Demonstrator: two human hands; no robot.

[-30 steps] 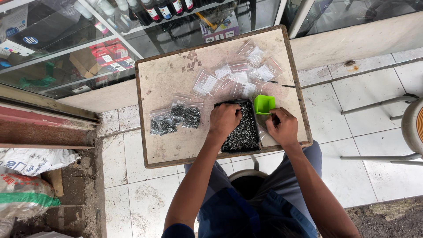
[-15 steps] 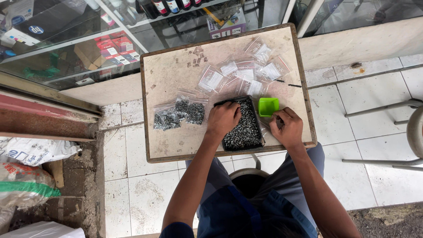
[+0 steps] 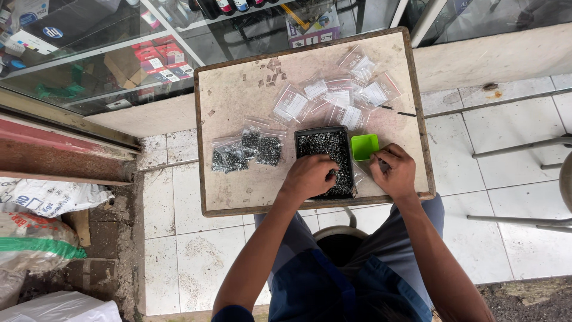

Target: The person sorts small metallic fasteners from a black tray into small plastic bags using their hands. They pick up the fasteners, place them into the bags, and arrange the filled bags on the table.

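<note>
**While one hand digs in the screw tray, the other works beside the green scoop**

Though the small dark screws cannot be made out one by one, they fill the black tray [image 3: 326, 156] that sits near the front edge of the wooden board [image 3: 238, 101]. The left hand [image 3: 310, 176] lies curled on the near end of that tray, fingers down among the screws; whether it has pinched any I cannot tell. Just right of the tray, the right hand [image 3: 394, 172] is closed, fingertips together, on something small beside the green scoop [image 3: 364, 146], too small to name. Left of the tray lie filled clear bags [image 3: 247, 150] of dark pieces; beyond the tray, empty clear bags [image 3: 339, 95] are scattered.

By my judgement the screws are hard, light singly, and loose, so they would roll and slip; a fingertip pinch or a scooped handful suits them. The bags look thin and limp, best taken at the mouth
</note>
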